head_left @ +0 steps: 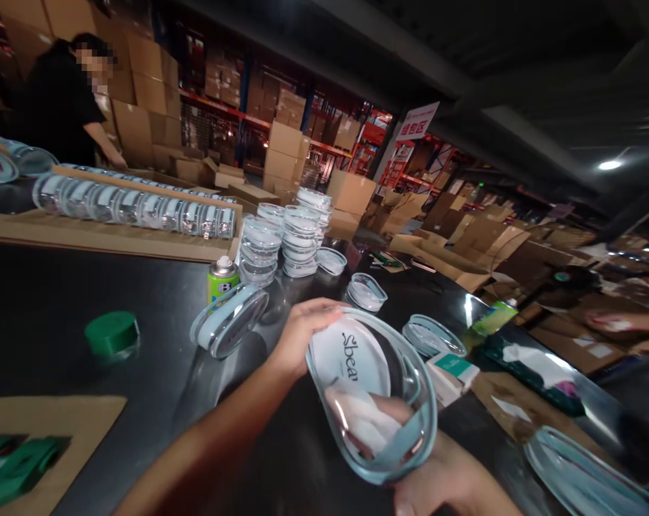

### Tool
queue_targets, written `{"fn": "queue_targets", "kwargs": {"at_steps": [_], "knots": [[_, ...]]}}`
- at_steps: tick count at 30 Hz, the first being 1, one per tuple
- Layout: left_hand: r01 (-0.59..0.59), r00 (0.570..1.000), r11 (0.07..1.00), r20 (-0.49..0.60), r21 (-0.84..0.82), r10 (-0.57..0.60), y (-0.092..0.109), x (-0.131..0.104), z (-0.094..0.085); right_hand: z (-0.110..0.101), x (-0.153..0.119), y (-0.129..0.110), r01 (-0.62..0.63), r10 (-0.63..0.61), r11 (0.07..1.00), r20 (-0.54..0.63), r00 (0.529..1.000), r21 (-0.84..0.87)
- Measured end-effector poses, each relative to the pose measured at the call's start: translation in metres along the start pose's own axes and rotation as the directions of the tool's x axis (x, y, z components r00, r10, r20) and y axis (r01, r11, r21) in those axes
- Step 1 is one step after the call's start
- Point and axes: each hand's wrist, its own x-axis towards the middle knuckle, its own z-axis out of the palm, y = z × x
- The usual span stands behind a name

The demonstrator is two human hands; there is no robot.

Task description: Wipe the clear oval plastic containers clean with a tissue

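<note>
A clear plastic pouch with pale blue trim and dark lettering is tilted up in front of me. My left hand is closed on its upper left edge. At the lower right, my right hand grips the pouch, thumb outside; its fingers show through the clear plastic beside something white and thin, perhaps a wipe. Whether those fingers are inside or behind the pouch I cannot tell. Another clear pouch leans by a green spray can, left of my left hand.
Stacked pouches stand at the back, beside a carton packed with a row of them. A green round lid and a green tape dispenser lie left. Rightward are a small box and more pouches. Co-workers are nearby.
</note>
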Motion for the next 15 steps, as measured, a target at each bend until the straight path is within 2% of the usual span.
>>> {"fn": "queue_targets", "kwargs": {"at_steps": [3,6,9,11,13,15], "knots": [[0.012,0.999,0.999,0.03,0.033,-0.013,0.003,0.0,-0.002,-0.001,-0.001,-0.011,-0.011,0.019,0.993,0.075,0.997,-0.114],[0.007,0.998,0.998,0.062,0.059,-0.01,0.005,0.003,-0.006,-0.003,-0.003,-0.021,0.048,-0.03,0.952,0.065,0.997,-0.304],[-0.025,0.998,0.998,0.064,0.062,0.021,0.007,0.006,-0.009,-0.006,-0.005,-0.028,0.05,-0.063,0.903,-0.015,0.998,-0.426],[-0.057,0.998,0.997,0.039,0.055,0.055,0.01,0.009,-0.011,-0.007,-0.006,-0.032,0.039,-0.109,0.875,-0.119,0.987,-0.482],[-0.092,0.996,0.995,0.0,0.04,0.092,0.015,0.013,-0.016,-0.007,-0.008,-0.036,0.014,-0.211,0.795,-0.254,0.944,-0.607],[-0.131,0.99,0.991,-0.049,0.015,0.132,0.023,0.017,-0.024,-0.007,-0.011,-0.04,-0.042,-0.363,0.63,-0.341,0.867,-0.775]]}}
